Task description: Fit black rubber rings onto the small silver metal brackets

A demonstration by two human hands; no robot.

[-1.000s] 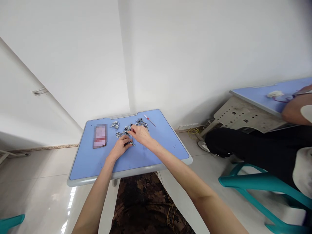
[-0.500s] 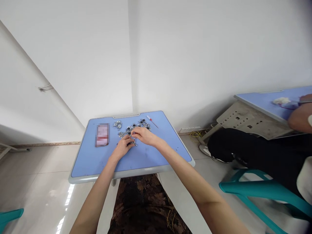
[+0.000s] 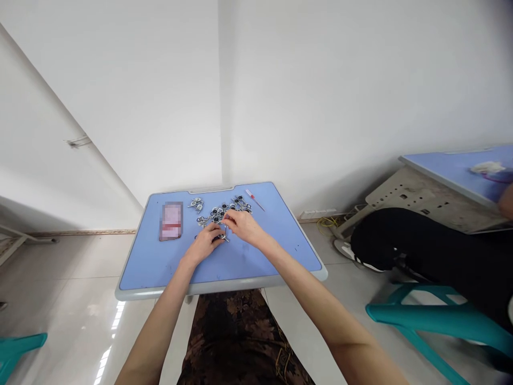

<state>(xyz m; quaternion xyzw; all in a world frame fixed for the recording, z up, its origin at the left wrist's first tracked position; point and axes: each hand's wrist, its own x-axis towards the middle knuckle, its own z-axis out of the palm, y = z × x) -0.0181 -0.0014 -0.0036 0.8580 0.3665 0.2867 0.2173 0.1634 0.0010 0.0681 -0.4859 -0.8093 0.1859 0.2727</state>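
My left hand point(image 3: 206, 243) is low over the blue table, its fingers closed around a small silver metal part point(image 3: 225, 238) and pinning it to the tabletop. Pinched in my right hand point(image 3: 241, 224) is a small screwdriver point(image 3: 225, 230); its thin shaft points down at that part, and the fingers mostly hide its handle. Just beyond both hands lies a loose pile of metal parts with black round pieces point(image 3: 216, 214). A smaller group of silver parts point(image 3: 196, 203) sits farther back to the left.
A second screwdriver with a red and clear handle point(image 3: 255, 199) lies at the back right of the table point(image 3: 256, 267). A blurred-out pinkish rectangular object point(image 3: 171, 221) lies on the left. To the right are a seated person's dark-clothed leg point(image 3: 401, 240) and a teal stool point(image 3: 433, 315).
The whole view has shifted slightly. My right hand has tilted a little, and the screwdriver shaft now shows upright over the part. My left hand keeps its hold.
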